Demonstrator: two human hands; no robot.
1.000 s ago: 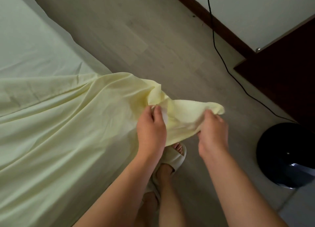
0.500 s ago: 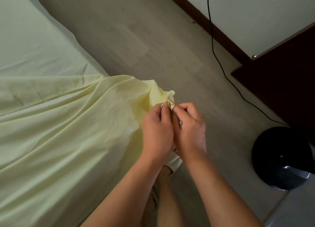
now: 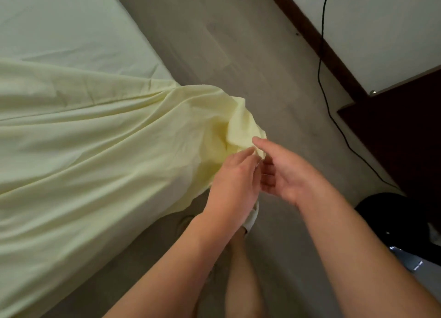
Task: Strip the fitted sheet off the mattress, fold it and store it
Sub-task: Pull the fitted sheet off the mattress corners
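Observation:
The pale yellow fitted sheet (image 3: 100, 150) lies pulled across the mattress (image 3: 59, 26) and hangs off its edge toward me. Its bunched corner (image 3: 241, 129) stands above the floor just ahead of my hands. My left hand (image 3: 233, 181) pinches that corner's edge with its fingertips. My right hand (image 3: 288, 172) is right beside it, palm turned inward and fingers spread; its forefinger touches the cloth but it does not grip. The far part of the mattress shows a lighter cover where the sheet is drawn back.
Grey wooden floor (image 3: 238, 55) runs along the bed. A black cable (image 3: 321, 62) trails down the white wall to the floor. A dark wooden cabinet (image 3: 405, 131) and a black round base (image 3: 391, 224) stand at the right. My slippered foot (image 3: 251, 218) is under my hands.
One second ago my hands held the corner stretched apart. They came together on it, and now my right hand has let go and opened while the left keeps its pinch.

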